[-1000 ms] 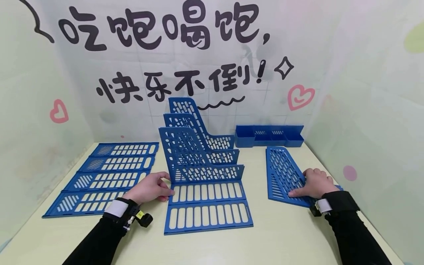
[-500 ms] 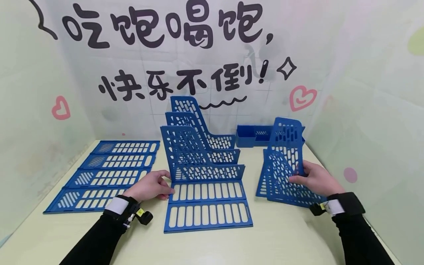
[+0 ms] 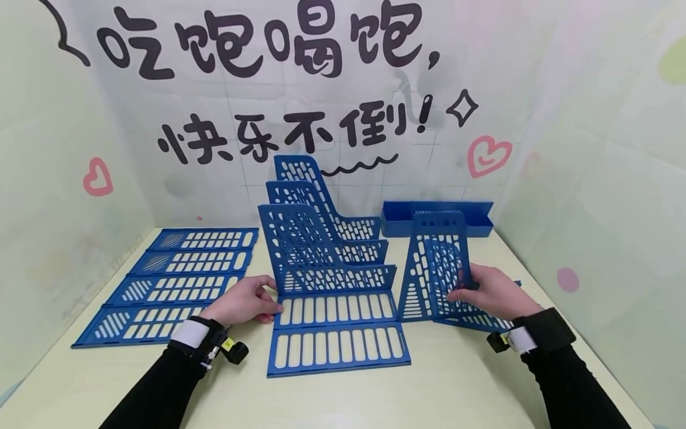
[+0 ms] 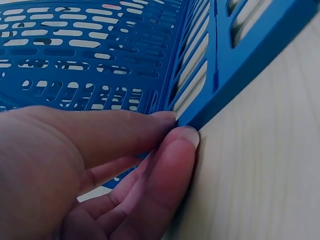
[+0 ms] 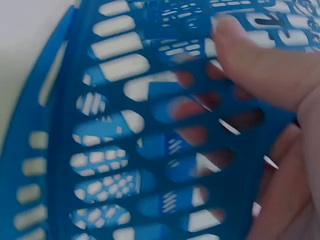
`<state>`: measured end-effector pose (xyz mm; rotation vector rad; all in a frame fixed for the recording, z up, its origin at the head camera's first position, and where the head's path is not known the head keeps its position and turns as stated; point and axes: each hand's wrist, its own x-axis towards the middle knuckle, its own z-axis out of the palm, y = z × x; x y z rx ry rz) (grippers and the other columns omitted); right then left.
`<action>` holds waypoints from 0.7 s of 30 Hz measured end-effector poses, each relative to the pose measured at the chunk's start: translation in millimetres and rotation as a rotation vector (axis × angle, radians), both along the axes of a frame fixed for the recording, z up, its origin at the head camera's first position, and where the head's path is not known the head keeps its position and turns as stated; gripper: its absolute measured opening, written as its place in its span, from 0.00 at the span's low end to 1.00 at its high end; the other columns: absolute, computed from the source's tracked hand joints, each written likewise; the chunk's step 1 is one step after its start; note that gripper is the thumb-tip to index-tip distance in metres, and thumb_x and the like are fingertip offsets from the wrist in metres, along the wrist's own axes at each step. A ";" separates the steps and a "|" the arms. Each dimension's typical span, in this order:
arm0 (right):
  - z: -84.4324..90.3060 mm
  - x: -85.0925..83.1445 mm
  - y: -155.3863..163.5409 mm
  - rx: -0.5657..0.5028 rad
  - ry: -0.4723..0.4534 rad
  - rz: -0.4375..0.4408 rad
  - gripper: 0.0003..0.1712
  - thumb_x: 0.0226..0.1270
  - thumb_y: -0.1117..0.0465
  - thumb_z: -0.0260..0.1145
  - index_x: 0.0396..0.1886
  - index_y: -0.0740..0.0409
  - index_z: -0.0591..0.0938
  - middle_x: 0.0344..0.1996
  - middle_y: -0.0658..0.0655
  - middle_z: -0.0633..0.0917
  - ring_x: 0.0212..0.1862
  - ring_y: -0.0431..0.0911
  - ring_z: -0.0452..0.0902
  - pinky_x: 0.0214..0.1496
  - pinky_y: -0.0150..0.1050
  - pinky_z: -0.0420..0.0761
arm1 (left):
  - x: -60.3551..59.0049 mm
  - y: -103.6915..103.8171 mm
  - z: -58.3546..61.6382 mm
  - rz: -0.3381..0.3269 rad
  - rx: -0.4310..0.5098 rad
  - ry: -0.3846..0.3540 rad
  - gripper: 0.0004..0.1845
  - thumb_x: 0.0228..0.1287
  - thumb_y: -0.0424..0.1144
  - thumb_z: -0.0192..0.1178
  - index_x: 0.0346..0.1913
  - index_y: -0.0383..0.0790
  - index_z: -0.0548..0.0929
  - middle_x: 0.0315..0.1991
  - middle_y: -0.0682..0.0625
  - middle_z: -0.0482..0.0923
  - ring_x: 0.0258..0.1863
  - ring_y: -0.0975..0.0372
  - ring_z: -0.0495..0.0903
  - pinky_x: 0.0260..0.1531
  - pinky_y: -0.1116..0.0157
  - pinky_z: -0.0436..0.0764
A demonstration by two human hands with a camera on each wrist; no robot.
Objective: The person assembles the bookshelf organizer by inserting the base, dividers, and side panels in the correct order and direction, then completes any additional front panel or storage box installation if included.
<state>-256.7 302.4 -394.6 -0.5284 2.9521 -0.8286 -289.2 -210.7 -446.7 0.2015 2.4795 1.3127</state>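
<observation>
My left hand [image 3: 248,302] pinches the left edge of a slotted blue base panel [image 3: 339,327] in the head view. The left wrist view has thumb and fingertips on the corner of the blue frame [image 4: 250,67]. Several perforated blue file dividers [image 3: 292,223] stand upright on the base's rear part, and its front two sections lie flat. My right hand [image 3: 498,293] grips another perforated divider [image 3: 439,220] by its right edge, raised upright to the right of the base. In the right wrist view, the thumb is in front of this divider [image 5: 240,155], with fingers seen through its slots.
Several flat slotted blue panels [image 3: 184,253] lie side by side at the left. A blue compartment box [image 3: 398,228] stands at the back right, partly covered by the raised divider. Another blue divider [image 3: 479,322] lies flat beneath my right hand. Walls enclose the table.
My right hand has lifted a divider from the right-hand pile, turned it upright and brought it left towards the base. My left hand has kept its place on the base's edge.
</observation>
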 end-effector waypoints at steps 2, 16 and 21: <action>2.4 2.3 -2.3 0.014 -0.017 0.034 0.08 0.76 0.55 0.75 0.44 0.52 0.86 0.36 0.47 0.89 0.38 0.42 0.80 0.43 0.35 0.81 | 0.9 2.5 1.7 0.003 -0.006 0.015 0.12 0.75 0.36 0.71 0.53 0.34 0.82 0.31 0.46 0.88 0.27 0.60 0.87 0.32 0.63 0.89; 7.4 15.9 -36.4 0.019 -0.020 0.164 0.04 0.76 0.58 0.75 0.42 0.53 0.93 0.35 0.46 0.94 0.33 0.36 0.84 0.36 0.31 0.82 | 3.1 11.5 5.1 0.024 -0.097 0.062 0.08 0.81 0.38 0.65 0.41 0.37 0.83 0.23 0.48 0.85 0.21 0.60 0.85 0.26 0.64 0.85; 11.5 25.9 -28.2 0.113 -0.075 0.169 0.12 0.76 0.52 0.75 0.32 0.51 0.91 0.26 0.41 0.88 0.25 0.33 0.74 0.28 0.29 0.72 | 10.6 10.3 10.5 0.029 -0.088 0.001 0.09 0.81 0.39 0.65 0.43 0.35 0.81 0.24 0.46 0.86 0.19 0.59 0.87 0.26 0.63 0.88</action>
